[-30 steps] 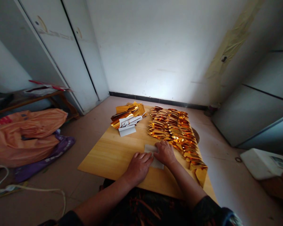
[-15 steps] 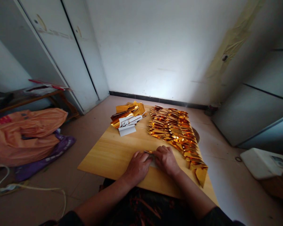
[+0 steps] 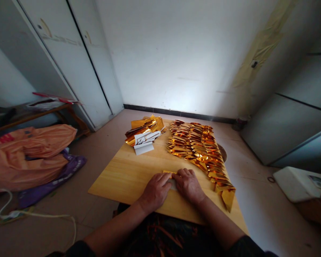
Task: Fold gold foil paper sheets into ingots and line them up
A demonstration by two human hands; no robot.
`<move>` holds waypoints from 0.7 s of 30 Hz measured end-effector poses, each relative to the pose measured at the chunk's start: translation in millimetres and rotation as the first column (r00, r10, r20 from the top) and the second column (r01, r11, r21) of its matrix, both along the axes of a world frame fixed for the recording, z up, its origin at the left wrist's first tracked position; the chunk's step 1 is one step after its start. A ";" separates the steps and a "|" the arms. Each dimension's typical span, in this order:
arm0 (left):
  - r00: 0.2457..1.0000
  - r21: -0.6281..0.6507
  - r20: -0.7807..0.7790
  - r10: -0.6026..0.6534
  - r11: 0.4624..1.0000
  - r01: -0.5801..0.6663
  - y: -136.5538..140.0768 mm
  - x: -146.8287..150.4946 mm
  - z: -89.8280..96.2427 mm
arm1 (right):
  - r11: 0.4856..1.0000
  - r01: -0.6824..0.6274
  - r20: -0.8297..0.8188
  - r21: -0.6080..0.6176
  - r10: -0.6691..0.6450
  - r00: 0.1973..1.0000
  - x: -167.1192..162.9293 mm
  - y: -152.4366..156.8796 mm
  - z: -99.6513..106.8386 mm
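Note:
Near the front of the wooden board [image 3: 123, 171], both hands are on one small sheet of gold foil paper [image 3: 168, 173], whose pale back shows between them. My left hand [image 3: 157, 188] has its fingers closed on the sheet's left side. On the right side, my right hand [image 3: 189, 184] presses it with bent fingers. Much of the sheet is hidden under the hands. To the right lie rows of folded gold foil pieces [image 3: 195, 141], overlapping closely. At the far left of the board is a pile of loose gold foil sheets [image 3: 147, 125], with folded white papers [image 3: 144, 142] in front.
On the floor at left lie an orange bag [image 3: 29, 150] and a purple bag [image 3: 53, 182], with a white cable [image 3: 48, 215] nearby. A white box [image 3: 296, 184] stands at right. Cabinets [image 3: 66, 60] and a wall [image 3: 173, 57] stand behind.
Along the sheet's far edge a gold strip now shows flatter and wider between my fingers. Both hands have shifted only slightly. The piles on the board look unmoved.

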State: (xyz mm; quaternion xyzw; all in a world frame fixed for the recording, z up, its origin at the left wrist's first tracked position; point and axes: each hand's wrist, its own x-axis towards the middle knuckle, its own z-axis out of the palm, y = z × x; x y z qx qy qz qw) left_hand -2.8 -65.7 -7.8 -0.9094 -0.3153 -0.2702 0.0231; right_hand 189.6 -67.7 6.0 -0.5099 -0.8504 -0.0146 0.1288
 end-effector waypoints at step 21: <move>0.976 -0.183 -0.214 0.039 0.980 -0.079 4.9 7.0 11.6 | 0.991 -0.058 -0.066 0.117 0.066 0.996 14.3 -17.3 -6.9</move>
